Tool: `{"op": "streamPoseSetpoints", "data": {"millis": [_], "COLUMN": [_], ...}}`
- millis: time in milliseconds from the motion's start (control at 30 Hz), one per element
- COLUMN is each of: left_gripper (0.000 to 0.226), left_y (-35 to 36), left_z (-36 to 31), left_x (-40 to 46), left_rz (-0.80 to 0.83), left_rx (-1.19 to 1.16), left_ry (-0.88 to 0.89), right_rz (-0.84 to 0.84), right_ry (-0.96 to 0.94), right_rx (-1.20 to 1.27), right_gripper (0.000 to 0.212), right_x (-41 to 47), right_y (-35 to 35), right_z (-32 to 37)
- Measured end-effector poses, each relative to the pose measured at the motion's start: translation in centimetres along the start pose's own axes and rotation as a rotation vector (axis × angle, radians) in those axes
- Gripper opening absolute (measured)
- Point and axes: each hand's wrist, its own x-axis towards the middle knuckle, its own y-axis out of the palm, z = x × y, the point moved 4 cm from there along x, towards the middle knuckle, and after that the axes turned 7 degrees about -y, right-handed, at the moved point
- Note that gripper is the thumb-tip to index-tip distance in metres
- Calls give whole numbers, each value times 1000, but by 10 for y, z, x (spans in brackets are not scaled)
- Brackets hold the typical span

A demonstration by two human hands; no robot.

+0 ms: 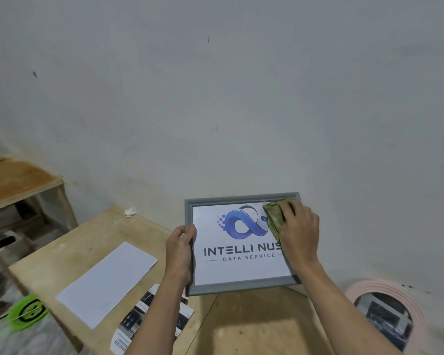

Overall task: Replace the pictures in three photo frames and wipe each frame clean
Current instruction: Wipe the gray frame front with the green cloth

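So the grey frame (242, 243) is held up off the table (62, 254), face toward the camera, tilted a bit. The left hand (179, 248) is clamped on its left edge, thumb on the front and the fingers wrapped round behind. The right hand (298, 233) is flat on the glass near the top right corner, fingers curled over a folded greenish cloth (274, 218) and pressing it down; the cloth sticks out just left of the fingertips and covers part of the blue logo. The picture (237, 252) inside reads "INTELLI NUS… DATA SERVICE", with the last letters hidden under that hand.

Below the left wrist there are some loose printed photos (135, 317), and a blank white sheet (105, 283) lies further left of them. A round pink frame (385, 316) sits down on the floor, right of the right forearm.
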Motion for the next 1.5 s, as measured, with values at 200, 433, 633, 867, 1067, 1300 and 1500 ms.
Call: {"op": "streamPoseSetpoints", "data": {"millis": [200, 433, 633, 867, 1067, 1300, 1500], "left_gripper": [20, 15, 31, 24, 22, 29, 23], "left_y": [1, 30, 23, 4, -7, -32, -61], "left_z": [-2, -16, -27, -48, -41, -45, -55], "left_x": [-3, 0, 20, 31, 33, 31, 37], "left_rz": [-18, 88, 187, -22, -20, -39, -83], "left_rx": [-43, 30, -134, 209, 163, 108, 108], "left_ry": [0, 52, -43, 94, 7, 69, 83], "right_rz": [320, 168, 202, 380, 394, 417, 290], "right_ry": [14, -234, -499, -825, -965, -1024, -637], "right_rx": [181, 483, 534, 549, 529, 395, 354], "right_gripper": [67, 62, 53, 66, 70, 67, 61], "right_x": [-28, -5, -17, -67, -74, -78, -53], "right_y": [45, 41, 45, 41, 37, 25, 1], "right_z": [9, 98, 143, 138, 114, 42, -33]}}
